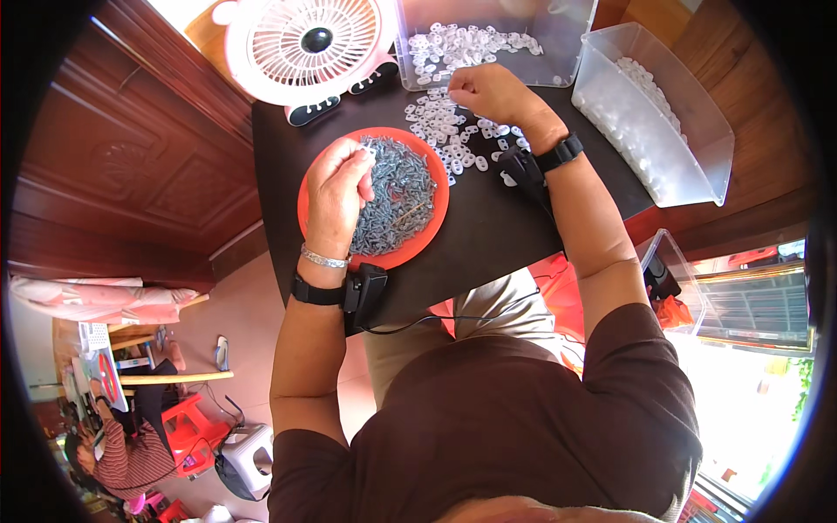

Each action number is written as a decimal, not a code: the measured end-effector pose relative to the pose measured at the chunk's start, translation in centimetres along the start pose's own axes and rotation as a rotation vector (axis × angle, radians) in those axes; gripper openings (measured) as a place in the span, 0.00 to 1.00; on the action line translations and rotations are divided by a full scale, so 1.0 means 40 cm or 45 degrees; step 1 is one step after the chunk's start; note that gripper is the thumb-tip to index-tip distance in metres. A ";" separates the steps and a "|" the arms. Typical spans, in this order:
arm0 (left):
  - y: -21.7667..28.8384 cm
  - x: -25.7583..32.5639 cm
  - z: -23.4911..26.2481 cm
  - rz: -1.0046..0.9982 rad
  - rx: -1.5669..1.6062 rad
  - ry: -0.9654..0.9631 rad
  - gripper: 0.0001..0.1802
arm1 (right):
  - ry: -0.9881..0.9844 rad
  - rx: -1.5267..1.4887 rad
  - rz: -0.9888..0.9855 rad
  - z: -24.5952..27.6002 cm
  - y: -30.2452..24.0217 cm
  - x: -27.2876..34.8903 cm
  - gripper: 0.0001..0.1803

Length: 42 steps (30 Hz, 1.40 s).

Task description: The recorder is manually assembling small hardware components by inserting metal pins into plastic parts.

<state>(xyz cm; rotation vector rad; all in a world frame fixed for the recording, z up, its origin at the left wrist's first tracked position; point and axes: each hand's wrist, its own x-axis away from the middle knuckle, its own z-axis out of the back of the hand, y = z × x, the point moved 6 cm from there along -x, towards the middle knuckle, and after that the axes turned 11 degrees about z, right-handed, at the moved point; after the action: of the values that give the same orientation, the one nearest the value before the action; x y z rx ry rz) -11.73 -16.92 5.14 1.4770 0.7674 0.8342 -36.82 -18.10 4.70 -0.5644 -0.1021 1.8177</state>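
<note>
My left hand (336, 185) is closed above the left side of a red round plate (313, 228), which is heaped with small grey screws (397, 187). A small white plastic piece (370, 151) shows at its fingertips. Over the loose white plastic pieces (443, 122) on the dark table, my right hand (499, 92) has its fingers curled together. Whatever they hold is hidden. Many of these flat, oval pieces have holes in them.
A clear plastic bin (558, 52) of white pieces stands at the back, beside a pink-white fan (316, 39). Another translucent bin (667, 113) with white parts sits at the right edge of the dark table (488, 227). At far left a person (131, 453) sits near a red stool (190, 431).
</note>
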 end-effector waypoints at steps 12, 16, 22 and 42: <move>-0.014 -0.003 -0.005 0.101 0.018 -0.102 0.10 | -0.149 -1.497 -0.018 -0.084 -0.182 -0.011 0.12; -0.017 -0.001 -0.010 0.137 0.125 -0.118 0.10 | -0.204 -1.570 0.030 -0.105 -0.214 -0.010 0.10; -0.017 -0.005 -0.011 0.089 0.189 -0.147 0.10 | -0.194 -1.556 0.118 -0.095 -0.250 -0.005 0.10; -0.009 0.000 0.006 0.088 -0.052 -0.029 0.10 | -0.096 -1.507 0.021 -0.098 -0.225 -0.009 0.13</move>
<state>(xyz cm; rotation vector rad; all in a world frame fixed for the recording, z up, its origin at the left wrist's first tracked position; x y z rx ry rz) -11.52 -17.04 4.79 1.4810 0.6815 0.8789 -27.18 -16.34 4.49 -1.2922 -1.2721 1.6503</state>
